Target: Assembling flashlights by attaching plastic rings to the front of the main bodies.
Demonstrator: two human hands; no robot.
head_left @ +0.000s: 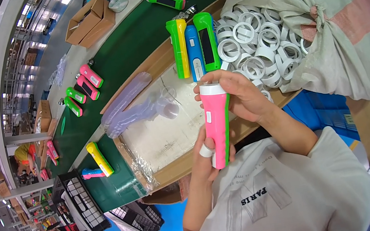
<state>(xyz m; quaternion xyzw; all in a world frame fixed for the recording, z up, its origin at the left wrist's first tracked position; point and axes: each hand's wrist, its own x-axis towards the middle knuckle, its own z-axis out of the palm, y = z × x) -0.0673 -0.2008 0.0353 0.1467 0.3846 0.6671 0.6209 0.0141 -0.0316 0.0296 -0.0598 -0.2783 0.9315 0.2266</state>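
- Torch in hand: I see a pink torch (pixel 218 127) with a green side strip held upright at frame centre, white head ring already sitting on its top end.
- Right hand (pixel 235 95) is wrapped around the head end, fingers closed on the white ring; looks like the ring is being seated or twisted, can't tell if it's fully home.
- Left hand (pixel 206 153) is closed on the lower body of the torch, a white band on one finger.
- Progress, my read: this unit is near done at the ring step. Three finished-looking bodies, a yellow-green torch (pixel 179 48), a blue torch (pixel 194 51) and a green torch (pixel 207 41), lie side by side just above the hands.
- Pile of white rings (pixel 256 42) upper right of centre, spilling from a pale cloth sack (pixel 324 9); plenty left.
- Clear plastic lens stacks (pixel 132 105) lie left of centre on a worn white board (pixel 163 133).
- More torches are scattered on the green belt (pixel 128 41) at upper left; nothing blocks the hands.
- Black wire baskets (pixel 82 201) at lower left, cardboard box (pixel 88 21) at the top.
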